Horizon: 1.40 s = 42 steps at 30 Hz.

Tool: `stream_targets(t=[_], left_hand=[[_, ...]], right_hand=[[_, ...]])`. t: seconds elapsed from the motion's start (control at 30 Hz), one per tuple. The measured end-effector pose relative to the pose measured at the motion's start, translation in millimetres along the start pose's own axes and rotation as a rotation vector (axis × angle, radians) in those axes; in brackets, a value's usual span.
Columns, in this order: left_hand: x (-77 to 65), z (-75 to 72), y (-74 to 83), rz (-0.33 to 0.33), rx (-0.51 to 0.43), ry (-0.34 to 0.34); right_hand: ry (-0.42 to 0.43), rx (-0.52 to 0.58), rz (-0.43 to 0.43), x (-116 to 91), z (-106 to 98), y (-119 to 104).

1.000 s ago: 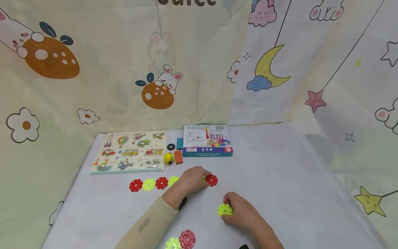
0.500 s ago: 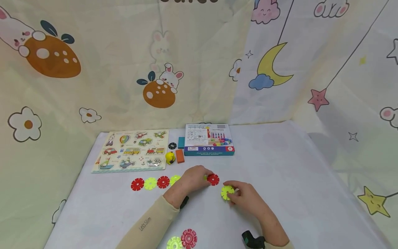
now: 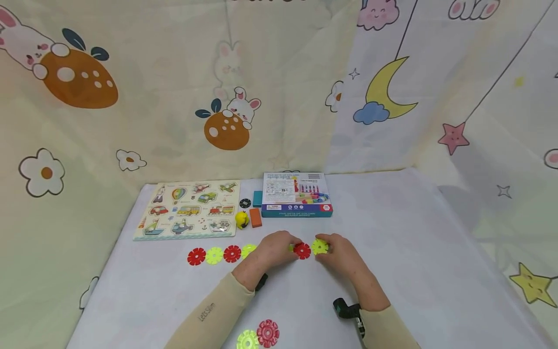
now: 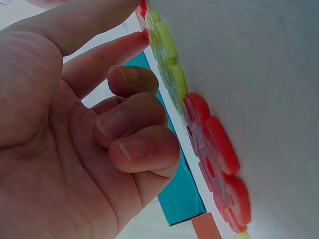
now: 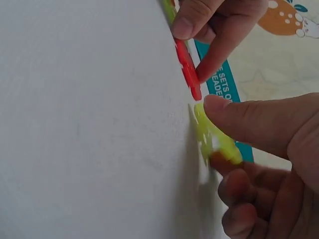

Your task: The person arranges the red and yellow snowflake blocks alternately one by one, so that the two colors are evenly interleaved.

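A row of notched plastic discs lies across the table in the head view, red (image 3: 196, 256) alternating with yellow-green (image 3: 214, 255). My left hand (image 3: 274, 251) covers part of it; the left wrist view shows a red disc (image 4: 214, 159) and a yellow-green disc (image 4: 167, 55) there. Its thumb and index finger pinch the red end disc (image 3: 302, 250), while the other fingers curl into the palm. My right hand (image 3: 346, 254) pinches a yellow-green disc (image 3: 320, 246) between thumb and fingers. That disc is tilted, just right of the red end disc, with a small gap between them.
Behind the row are a vehicle puzzle board (image 3: 187, 211), a yellow toy figure (image 3: 241, 219), an orange block (image 3: 255, 217), a black chip (image 3: 245, 203), a teal block (image 3: 257, 198) and a boxed bead set (image 3: 297, 195). Nearer lie a red disc (image 3: 268, 333) and a yellow-green disc (image 3: 247, 340).
My right hand has carried its yellow-green disc away from me, up beside the row's red end disc. My left hand stays on that red disc. The head view has shifted slightly.
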<state>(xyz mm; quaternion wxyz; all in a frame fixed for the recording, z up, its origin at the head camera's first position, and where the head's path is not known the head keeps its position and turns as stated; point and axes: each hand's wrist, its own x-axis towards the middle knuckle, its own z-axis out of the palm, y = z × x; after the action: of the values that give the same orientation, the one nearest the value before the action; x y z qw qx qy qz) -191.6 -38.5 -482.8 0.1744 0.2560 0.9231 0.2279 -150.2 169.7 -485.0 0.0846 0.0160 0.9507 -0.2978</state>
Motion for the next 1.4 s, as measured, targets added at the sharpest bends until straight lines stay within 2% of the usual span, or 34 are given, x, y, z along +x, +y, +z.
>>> stream_targets(t=[0.2, 0.6, 0.87, 1.03, 1.1, 1.27, 1.33, 1.4], left_hand=[[2.7, 0.3, 2.5, 0.008, 0.019, 0.000], [1.8, -1.8, 7.5, 0.008, 0.032, 0.001], [31.9, 5.2, 32.9, 0.055, 0.068, -0.059], [39.5, 10.0, 45.0, 0.091, 0.154, -0.070], [39.2, 9.5, 46.9, 0.095, 0.163, -0.066], [37.6, 8.9, 44.3, 0.087, 0.107, -0.074], [37.4, 9.0, 42.6, 0.090, 0.101, -0.081], [37.1, 9.2, 41.3, 0.089, 0.101, -0.085]], right_hand=[[0.059, -0.127, -0.004, -2, -1, 7], [0.094, -0.087, 0.015, -8, 1, 11], [0.121, -0.054, 0.004, -8, 1, 18], [0.119, -0.049, -0.005, -11, 3, 20], [0.129, -0.050, -0.005, -15, 3, 19], [0.136, -0.031, 0.019, -38, 5, 11], [0.120, -0.012, -0.003, -51, 9, 5], [0.091, 0.002, -0.064, -65, 16, -3]])
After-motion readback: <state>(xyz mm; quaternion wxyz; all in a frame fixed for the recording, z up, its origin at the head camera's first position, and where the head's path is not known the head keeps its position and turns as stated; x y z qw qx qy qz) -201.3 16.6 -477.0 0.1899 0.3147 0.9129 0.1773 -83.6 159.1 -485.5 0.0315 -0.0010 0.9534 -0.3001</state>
